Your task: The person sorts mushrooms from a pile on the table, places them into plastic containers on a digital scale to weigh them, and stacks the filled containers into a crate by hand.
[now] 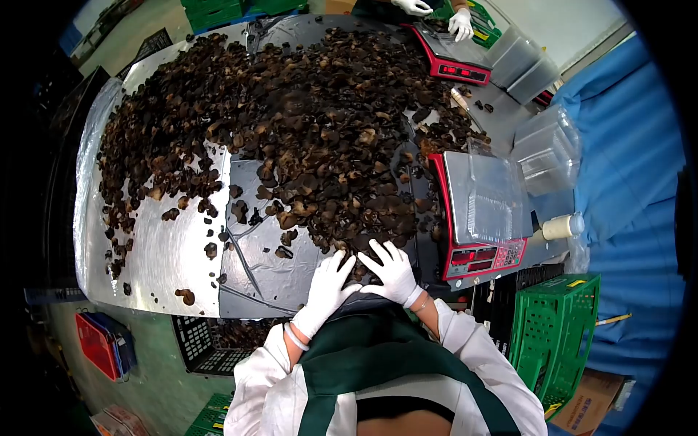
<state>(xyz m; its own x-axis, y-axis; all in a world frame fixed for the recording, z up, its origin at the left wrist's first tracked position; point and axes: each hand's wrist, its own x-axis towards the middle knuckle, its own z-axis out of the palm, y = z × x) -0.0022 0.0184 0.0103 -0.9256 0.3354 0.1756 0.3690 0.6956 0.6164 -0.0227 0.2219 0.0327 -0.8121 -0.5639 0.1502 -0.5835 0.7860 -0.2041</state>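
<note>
A large spread of dark brown mushroom-like pieces (313,131) covers much of the metal table (174,261). At its near edge lies my left hand (331,287), white-gloved, fingers spread with the tips touching the pieces. Close beside it, my right hand (392,274), also gloved, has its fingers apart on the same edge. The thumbs nearly meet, and a few pieces show between the hands. Neither hand grips anything. To the right, a red scale (483,258) carries a clear plastic container (488,196).
Another red scale (458,69) stands at the far right, by a co-worker's gloved hands (460,25). Clear containers (547,149) and a white bottle (561,227) sit along the right side. Green crates (556,334) and a black crate (200,345) are below the table.
</note>
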